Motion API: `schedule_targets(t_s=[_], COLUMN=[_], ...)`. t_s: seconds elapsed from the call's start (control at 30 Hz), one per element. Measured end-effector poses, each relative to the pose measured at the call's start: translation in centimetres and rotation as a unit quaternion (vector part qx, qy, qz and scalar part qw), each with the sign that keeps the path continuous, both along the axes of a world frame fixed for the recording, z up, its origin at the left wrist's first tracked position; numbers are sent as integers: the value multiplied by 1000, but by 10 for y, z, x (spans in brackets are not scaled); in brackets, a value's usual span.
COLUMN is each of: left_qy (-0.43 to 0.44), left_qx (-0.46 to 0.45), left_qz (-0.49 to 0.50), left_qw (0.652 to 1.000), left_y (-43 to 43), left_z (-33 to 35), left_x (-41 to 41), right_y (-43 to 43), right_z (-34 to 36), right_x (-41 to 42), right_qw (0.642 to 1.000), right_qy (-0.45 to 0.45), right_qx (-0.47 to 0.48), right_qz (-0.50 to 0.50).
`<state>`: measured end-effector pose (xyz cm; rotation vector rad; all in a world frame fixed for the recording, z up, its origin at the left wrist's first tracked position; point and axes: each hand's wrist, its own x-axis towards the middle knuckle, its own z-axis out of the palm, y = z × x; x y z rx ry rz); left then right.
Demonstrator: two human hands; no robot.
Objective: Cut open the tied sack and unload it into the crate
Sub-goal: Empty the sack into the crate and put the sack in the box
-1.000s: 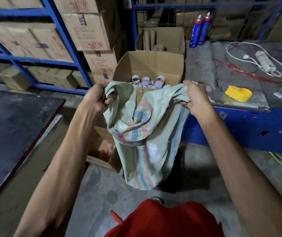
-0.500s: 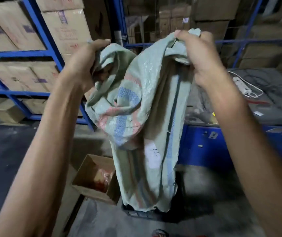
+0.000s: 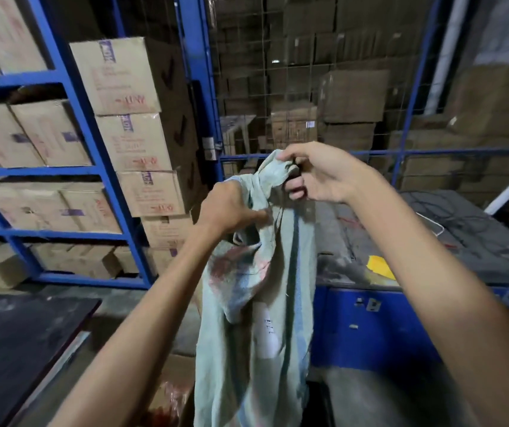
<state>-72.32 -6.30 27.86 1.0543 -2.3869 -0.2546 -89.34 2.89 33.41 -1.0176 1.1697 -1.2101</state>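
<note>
1. While it hangs limp and slack, the sack point(image 3: 256, 318) is held in the air by its upper end, in front of a blue workbench point(image 3: 370, 328).
2. Fingers of the left hand point(image 3: 231, 208) are curled into a bunch of the cloth just below the top.
3. Thumb and fingers of the right hand point(image 3: 324, 175) pinch the topmost corner. The hands are near each other, not touching.
4. The sack's lower end hangs beside a dark shape point(image 3: 318, 405) at floor level, too dark to identify.
5. At left, blue racking point(image 3: 71, 174) is stacked with cardboard boxes point(image 3: 130, 75). A yellow item point(image 3: 381, 266) lies on the bench top.

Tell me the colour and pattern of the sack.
The sack is pale green with blue and pinkish-red stripes; the head view, the only one, shows it.
</note>
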Motion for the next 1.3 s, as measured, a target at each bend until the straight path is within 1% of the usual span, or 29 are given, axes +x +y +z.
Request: schedule_targets(t_s=[0.03,0.07,0.17,0.23,0.27,0.33,0.37,0.4,0.43,0.5,0.53,0.57,0.6,0.67,0.7,0.73,0.83,0.9,0.93,0.97,1.0,1.03,1.07,1.1,1.13,1.17,1.23,1.27,1.3], left_qy=[29,59,144,203,228,253,258,266,285,337,346,343,334,313,298,276,213,251,275,276,248,189,122,83,82,122,253,304,331], left_qx=[-41,-50,3,59,87,125,138,158,191,301,362,419,468,554,578,582,508,396,331,269,222,199,193,192,221,268,330,315,278], left_qz=[24,33,53,66,72,80,79,72,55,5,-19,-38,-60,-123,-161,-200,-327,-386,-372,-312,-224,-156,-139,-159,-200,-229,-214,-182,-137], left_qw=[998,996,988,975,967,956,953,948,938,892,865,840,816,762,742,738,768,794,823,868,916,949,964,965,951,928,884,880,891], left_y=[1,0,-11,-21,-26,-31,-30,-26,-21,-6,2,11,19,31,34,31,7,-18,-28,-35,-37,-36,-31,-25,-16,-7,2,2,2], left_z=[-3,-5,7,21,27,38,44,49,55,65,68,70,71,78,83,88,103,92,77,57,36,13,-11,-35,-54,-68,-90,-92,-91], left_x=[-6,-9,-12,-13,-14,-19,-22,-26,-31,-43,-50,-58,-65,-74,-73,-66,-15,30,48,61,66,64,57,45,30,14,-18,-31,-39], right_y=[4,9,30,44,49,55,55,53,49,33,23,12,-1,-22,-28,-31,-37,-36,-35,-34,-36,-37,-39,-39,-42,-42,-44,-40,-29], right_z=[-1,-4,-24,-53,-71,-111,-128,-144,-156,-174,-177,-176,-175,-166,-157,-147,-126,-110,-102,-91,-80,-68,-57,-44,-34,-26,-15,-10,-5], right_x=[-1,-4,-27,-39,-40,-35,-29,-23,-16,1,12,22,29,37,38,37,19,6,0,-4,-6,-5,-4,2,9,19,35,39,39], right_qw=[1000,999,995,984,964,878,840,834,853,878,890,907,917,895,882,873,876,886,885,886,885,885,888,890,897,908,914,917,922], right_qy=[2,2,22,46,71,166,218,265,306,389,390,350,286,183,161,146,119,58,35,24,13,1,-24,-62,-104,-141,-172,-151,-127], right_qx=[-20,-41,-93,-156,-210,-280,-266,-222,-165,-63,-40,-51,-91,-151,-168,-180,-185,-170,-172,-173,-182,-188,-192,-195,-196,-197,-218,-229,-235], right_qz=[4,5,2,-68,-146,-351,-419,-430,-388,-271,-234,-227,-262,-377,-411,-429,-429,-427,-431,-430,-428,-425,-418,-408,-382,-343,-295,-288,-280])
